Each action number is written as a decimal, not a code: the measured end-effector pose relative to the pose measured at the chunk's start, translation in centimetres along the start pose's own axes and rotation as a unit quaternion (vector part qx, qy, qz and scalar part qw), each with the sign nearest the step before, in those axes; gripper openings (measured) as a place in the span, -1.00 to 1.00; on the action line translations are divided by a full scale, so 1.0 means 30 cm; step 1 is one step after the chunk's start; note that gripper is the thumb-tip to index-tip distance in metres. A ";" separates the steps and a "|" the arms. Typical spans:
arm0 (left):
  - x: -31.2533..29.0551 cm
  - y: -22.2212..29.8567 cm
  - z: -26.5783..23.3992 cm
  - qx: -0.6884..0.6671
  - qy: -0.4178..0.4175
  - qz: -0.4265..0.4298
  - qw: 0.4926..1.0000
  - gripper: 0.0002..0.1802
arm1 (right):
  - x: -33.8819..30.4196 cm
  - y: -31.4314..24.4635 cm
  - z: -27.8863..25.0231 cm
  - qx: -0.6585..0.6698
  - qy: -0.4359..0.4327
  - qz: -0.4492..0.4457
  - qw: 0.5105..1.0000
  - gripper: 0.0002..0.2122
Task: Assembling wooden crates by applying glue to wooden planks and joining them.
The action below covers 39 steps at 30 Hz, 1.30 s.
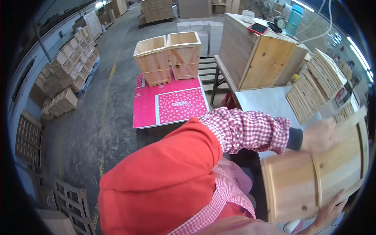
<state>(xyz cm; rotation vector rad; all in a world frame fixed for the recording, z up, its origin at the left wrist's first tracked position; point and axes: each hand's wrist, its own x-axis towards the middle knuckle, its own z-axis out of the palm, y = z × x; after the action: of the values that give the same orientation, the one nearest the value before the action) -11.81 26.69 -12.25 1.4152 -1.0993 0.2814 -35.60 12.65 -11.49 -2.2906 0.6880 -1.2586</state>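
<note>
A pale wooden box (293, 184) lies on its side at the lower right, with a thin batten across its panel and strips along its ends. My left hand (320, 137) reaches over the box's far edge. It is smeared by motion, so its fingers and anything in them do not show clearly. My right hand (332, 208) grips the near lower edge of the same box, fingers lying over the panel. Beneath the box is a grey metal worktable (260, 102).
Beyond the table's far end rises a large wooden cabinet (250, 51) carrying a blue bottle (293, 20), a phone (257, 28) and a round gauge (279, 22). Slatted panels (313, 88) are stacked at right. Two wooden crates (183, 56) stand on a pink printed board (147, 107).
</note>
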 end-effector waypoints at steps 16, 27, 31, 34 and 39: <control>-0.131 -0.304 0.121 -0.020 0.123 0.009 0.992 -0.53 | -0.139 0.289 0.371 -0.110 0.130 -0.144 0.975 -0.54; -0.200 -0.387 0.197 -0.032 0.091 -0.006 0.995 -0.66 | -0.256 0.382 0.390 -0.023 0.080 -0.008 0.996 -0.53; -0.162 -0.385 0.016 0.075 -0.063 -0.002 0.995 -0.60 | -0.267 0.460 0.421 0.050 0.143 -0.045 0.987 -0.59; 0.015 -0.160 -0.038 0.072 0.074 0.207 0.973 -0.40 | -0.223 0.473 0.441 0.048 0.042 0.170 0.983 -0.64; 0.190 0.202 0.151 0.106 -0.154 0.386 0.903 -0.48 | -0.167 0.655 0.541 0.097 0.022 0.351 0.931 -0.53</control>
<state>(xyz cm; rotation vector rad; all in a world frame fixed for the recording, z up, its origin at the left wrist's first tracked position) -15.33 21.54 -5.12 1.1681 -1.9248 0.7796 -28.14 2.52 -34.23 -1.6216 1.1984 -0.9672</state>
